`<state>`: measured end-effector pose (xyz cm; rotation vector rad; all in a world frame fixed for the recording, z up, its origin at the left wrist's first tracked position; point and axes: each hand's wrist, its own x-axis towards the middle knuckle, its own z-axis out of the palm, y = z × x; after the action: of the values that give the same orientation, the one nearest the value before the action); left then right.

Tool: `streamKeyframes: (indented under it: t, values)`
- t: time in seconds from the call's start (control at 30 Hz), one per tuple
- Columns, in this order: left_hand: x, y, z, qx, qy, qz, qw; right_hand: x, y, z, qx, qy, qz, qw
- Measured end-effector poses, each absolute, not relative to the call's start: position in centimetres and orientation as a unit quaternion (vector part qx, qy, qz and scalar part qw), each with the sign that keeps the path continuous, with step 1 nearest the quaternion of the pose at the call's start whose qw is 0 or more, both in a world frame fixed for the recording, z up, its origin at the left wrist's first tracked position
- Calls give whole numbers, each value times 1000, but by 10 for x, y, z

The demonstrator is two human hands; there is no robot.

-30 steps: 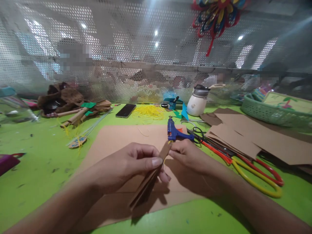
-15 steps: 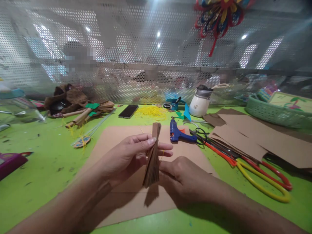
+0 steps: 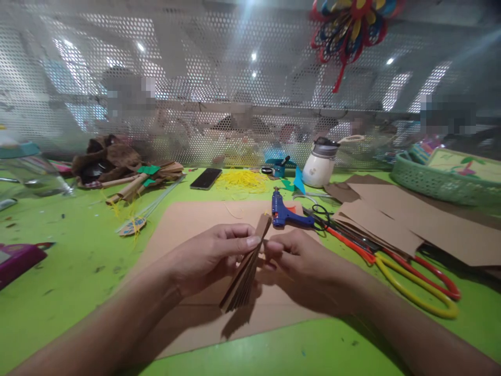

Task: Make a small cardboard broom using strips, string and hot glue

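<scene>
My left hand is closed, its thumb pressing the narrow middle of a pleated brown paper fan. The fan tilts, with its folds spread at the lower end and a slim bundle of layers at the top. At the fan's right side, my right hand has its fingers curled and pinched close to the middle; what they hold, if anything, is too small to make out. Beneath both hands lies a flat brown cardboard sheet. A blue glue gun rests on its upper right part.
Large scissors with red and yellow handles lie right, beside brown card pieces and a green basket. Behind are a phone, shredded yellow strands and a white jar. A purple object sits left.
The fan has tilted further, its top leaning right and its spread end swinging left. My right hand has risen to the fan's middle, and my left hand's extended fingers have curled in behind it.
</scene>
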<state>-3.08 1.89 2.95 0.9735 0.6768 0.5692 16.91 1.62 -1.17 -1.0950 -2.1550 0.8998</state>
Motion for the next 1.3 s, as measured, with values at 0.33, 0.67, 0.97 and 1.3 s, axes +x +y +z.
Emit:
streamKeyframes:
  t: [0.33, 0.67, 0.97, 1.3]
  values:
    - [-32, 26, 27, 446, 360, 365, 733, 158, 4, -14, -401, -851, 120, 317]
    - [-38, 24, 35, 432, 319, 332, 776, 161, 3, -14, -434, -757, 396, 287]
    - [-31, 20, 29, 414, 313, 296, 802, 170, 25, -26, -474, -650, 455, 382]
    - [-30, 21, 30, 477, 314, 234, 787, 168, 22, 1, -438, -728, 373, 374]
